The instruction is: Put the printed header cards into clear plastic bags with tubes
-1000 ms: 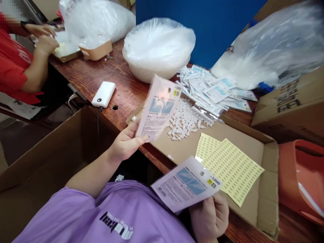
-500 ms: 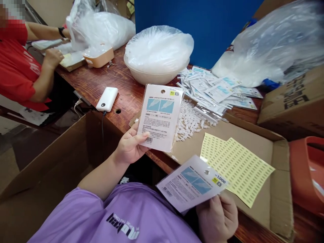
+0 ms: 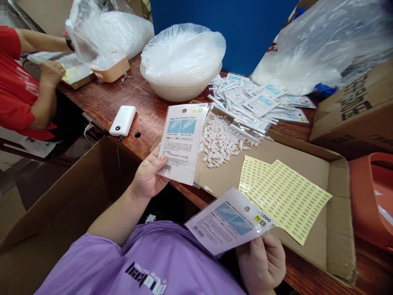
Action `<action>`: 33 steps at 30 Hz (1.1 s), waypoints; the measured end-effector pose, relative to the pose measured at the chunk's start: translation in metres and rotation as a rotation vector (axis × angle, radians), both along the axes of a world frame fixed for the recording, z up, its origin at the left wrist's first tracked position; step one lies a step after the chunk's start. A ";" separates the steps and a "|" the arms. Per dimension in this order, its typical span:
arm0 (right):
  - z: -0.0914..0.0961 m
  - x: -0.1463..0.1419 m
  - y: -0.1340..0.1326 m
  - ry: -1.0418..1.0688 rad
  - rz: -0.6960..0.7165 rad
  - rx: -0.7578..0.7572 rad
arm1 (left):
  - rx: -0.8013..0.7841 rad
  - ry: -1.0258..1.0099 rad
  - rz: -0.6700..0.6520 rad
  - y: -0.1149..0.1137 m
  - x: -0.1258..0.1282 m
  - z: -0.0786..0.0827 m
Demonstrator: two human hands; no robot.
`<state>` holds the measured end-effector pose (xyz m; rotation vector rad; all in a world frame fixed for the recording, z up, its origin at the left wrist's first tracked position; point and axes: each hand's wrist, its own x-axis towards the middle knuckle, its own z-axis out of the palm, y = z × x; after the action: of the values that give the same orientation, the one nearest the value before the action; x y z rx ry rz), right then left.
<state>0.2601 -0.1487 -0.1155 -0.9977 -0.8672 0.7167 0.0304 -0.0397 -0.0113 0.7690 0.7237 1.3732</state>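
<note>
My left hand [image 3: 147, 177] is closed on the lower edge of a clear packet [image 3: 181, 141] with a white printed card, held upright over the table's front edge. Lower right, my right hand [image 3: 261, 262] pinches a second printed packet [image 3: 229, 220] with a yellow price sticker, tilted flat above my lap. Between the hands lies a flattened cardboard tray [image 3: 307, 164] carrying a heap of small white plastic pieces [image 3: 221, 140] and two yellow sticker sheets [image 3: 284, 196].
A pile of printed packets [image 3: 256, 101] lies behind the tray. A bowl holding a plastic bag [image 3: 181, 57], a white power bank [image 3: 123, 120], large plastic bags and a cardboard box [image 3: 356, 110] crowd the wooden table. A person in red works at far left. An open carton [image 3: 61, 200] stands below.
My left hand turned its packet from blurred and tilted to upright and still, and lowered it slightly. The right hand's packet stayed in place. The view shifted a little.
</note>
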 end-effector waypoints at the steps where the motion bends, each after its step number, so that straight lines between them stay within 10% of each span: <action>1: -0.001 0.000 -0.001 -0.007 -0.006 -0.005 | 0.018 0.028 0.005 0.000 -0.001 0.000; 15: -0.015 0.004 -0.007 -0.168 -0.091 -0.093 | 0.305 0.397 0.254 -0.023 -0.008 -0.001; 21: -0.009 -0.001 -0.004 -0.116 -0.066 -0.031 | 0.382 0.575 0.110 -0.028 -0.015 -0.009; 27: -0.004 -0.005 0.000 -0.083 -0.090 0.014 | 0.338 0.573 0.251 -0.022 -0.014 -0.015; 33: 0.001 -0.005 0.000 -0.013 -0.095 -0.005 | 0.247 0.364 0.097 -0.004 -0.016 -0.011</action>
<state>0.2550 -0.1484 -0.1145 -1.0420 -0.8239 0.6323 0.0145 -0.0441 -0.0221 1.2142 0.8925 1.4437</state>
